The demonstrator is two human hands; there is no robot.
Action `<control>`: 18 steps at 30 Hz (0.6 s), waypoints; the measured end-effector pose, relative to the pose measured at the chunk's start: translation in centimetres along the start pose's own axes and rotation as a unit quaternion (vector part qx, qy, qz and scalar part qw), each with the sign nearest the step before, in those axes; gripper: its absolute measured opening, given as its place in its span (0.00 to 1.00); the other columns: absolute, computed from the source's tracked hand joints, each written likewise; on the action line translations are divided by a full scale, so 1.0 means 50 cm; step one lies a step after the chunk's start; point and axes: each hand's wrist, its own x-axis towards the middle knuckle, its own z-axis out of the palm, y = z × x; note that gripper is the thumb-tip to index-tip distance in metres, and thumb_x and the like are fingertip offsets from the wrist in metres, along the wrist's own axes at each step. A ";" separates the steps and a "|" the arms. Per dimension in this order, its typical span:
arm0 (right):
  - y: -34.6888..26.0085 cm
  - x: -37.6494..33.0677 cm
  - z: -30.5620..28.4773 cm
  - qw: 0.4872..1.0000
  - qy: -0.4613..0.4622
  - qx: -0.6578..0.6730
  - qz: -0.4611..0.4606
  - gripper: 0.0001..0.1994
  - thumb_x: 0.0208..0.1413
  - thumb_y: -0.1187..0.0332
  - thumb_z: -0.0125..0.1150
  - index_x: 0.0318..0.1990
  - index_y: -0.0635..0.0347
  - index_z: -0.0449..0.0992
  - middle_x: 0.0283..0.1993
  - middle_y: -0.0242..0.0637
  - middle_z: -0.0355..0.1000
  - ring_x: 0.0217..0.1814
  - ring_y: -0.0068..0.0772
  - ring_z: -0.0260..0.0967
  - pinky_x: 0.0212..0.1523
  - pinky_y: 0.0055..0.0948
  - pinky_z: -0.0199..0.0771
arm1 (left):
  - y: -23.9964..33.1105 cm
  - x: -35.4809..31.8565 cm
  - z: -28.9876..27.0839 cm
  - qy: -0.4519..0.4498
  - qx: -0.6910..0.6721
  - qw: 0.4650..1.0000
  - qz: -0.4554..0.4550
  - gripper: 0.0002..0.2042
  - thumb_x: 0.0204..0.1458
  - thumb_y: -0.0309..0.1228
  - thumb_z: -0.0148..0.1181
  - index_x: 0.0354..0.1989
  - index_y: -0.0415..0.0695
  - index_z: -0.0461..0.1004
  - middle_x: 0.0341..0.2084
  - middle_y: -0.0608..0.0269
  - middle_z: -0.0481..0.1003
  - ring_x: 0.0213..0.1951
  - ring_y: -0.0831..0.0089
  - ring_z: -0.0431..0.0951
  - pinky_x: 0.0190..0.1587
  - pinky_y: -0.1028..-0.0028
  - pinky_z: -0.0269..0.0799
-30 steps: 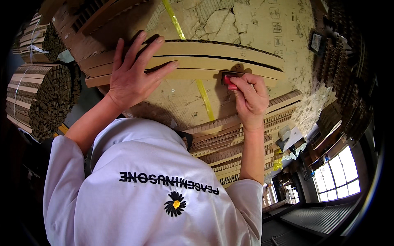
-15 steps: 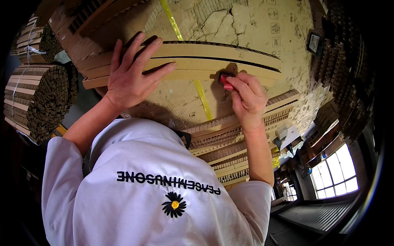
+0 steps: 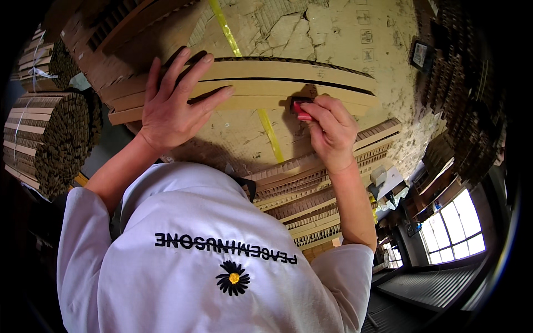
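Two or more long cardboard strips (image 3: 261,101) lie side by side across the work surface, their corrugated edges showing along the far side. My left hand (image 3: 175,116) rests on their left part with its fingers spread. In my right hand (image 3: 333,133), pinched between thumb and fingers, is a small red-handled stamp (image 3: 303,114). Its dark end is at the near edge of the nearest strip, right of the middle; whether it touches cannot be made out. A small dark printed mark shows on the farther strip just beyond it.
Worn cardboard (image 3: 344,33) covers the surface, crossed by a yellow strap (image 3: 269,133). More strips (image 3: 311,180) are piled between the surface and my body. Tied cardboard rolls (image 3: 66,139) stand at left. A dark flat pad (image 3: 422,55) lies far right, beside stacked corrugated pieces (image 3: 461,105).
The whole view has shifted slightly. Both hands keep nearly the same places on the strips, and the right hand still holds the stamp.
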 end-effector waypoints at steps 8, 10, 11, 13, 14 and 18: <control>-0.005 -0.011 0.009 1.000 0.020 0.015 -0.003 0.15 0.42 0.86 0.70 0.39 0.61 0.84 0.40 0.42 0.77 0.40 0.41 0.79 0.36 0.30 0.79 | -0.006 -0.008 0.001 -0.022 -0.001 1.000 0.010 0.29 0.43 0.37 0.71 0.59 0.71 0.81 0.74 0.57 0.60 0.75 0.49 0.55 0.73 0.38 0.46; -0.007 -0.014 0.011 0.998 0.022 0.039 0.036 0.13 0.45 0.82 0.72 0.39 0.57 0.85 0.40 0.38 0.78 0.38 0.37 0.79 0.35 0.28 0.78 | -0.003 -0.005 -0.001 -0.035 -0.010 0.999 0.001 0.28 0.46 0.37 0.70 0.60 0.72 0.79 0.74 0.58 0.59 0.75 0.51 0.55 0.74 0.39 0.46; -0.015 -0.012 0.001 0.997 0.027 0.048 0.055 0.12 0.47 0.80 0.73 0.39 0.55 0.85 0.41 0.36 0.79 0.37 0.35 0.79 0.35 0.27 0.78 | -0.005 0.002 -0.008 -0.038 -0.013 0.999 0.001 0.28 0.47 0.37 0.69 0.61 0.73 0.78 0.74 0.58 0.59 0.75 0.52 0.54 0.74 0.39 0.45; -0.035 -0.029 -0.029 0.966 0.173 0.143 0.130 0.08 0.54 0.78 0.71 0.40 0.56 0.85 0.41 0.34 0.80 0.37 0.28 0.77 0.37 0.23 0.76 | -0.004 0.007 -0.015 -0.030 -0.023 0.999 0.014 0.29 0.47 0.36 0.69 0.62 0.70 0.77 0.75 0.52 0.56 0.75 0.48 0.54 0.74 0.38 0.46; -0.053 -0.040 -0.042 0.936 0.239 0.202 0.164 0.06 0.57 0.77 0.70 0.41 0.57 0.85 0.42 0.33 0.80 0.37 0.25 0.76 0.38 0.22 0.74 | 0.000 0.002 -0.019 -0.029 -0.020 0.999 0.014 0.30 0.47 0.35 0.70 0.63 0.68 0.77 0.75 0.51 0.56 0.75 0.47 0.55 0.73 0.38 0.47; -0.099 -0.150 -0.140 0.623 0.604 0.442 0.227 0.13 0.68 0.69 0.64 0.56 0.62 0.75 0.39 0.31 0.76 0.33 0.22 0.67 0.33 0.22 0.68 | -0.001 0.001 -0.033 0.005 -0.011 0.999 0.046 0.32 0.45 0.34 0.72 0.64 0.65 0.76 0.71 0.52 0.60 0.71 0.46 0.60 0.71 0.39 0.53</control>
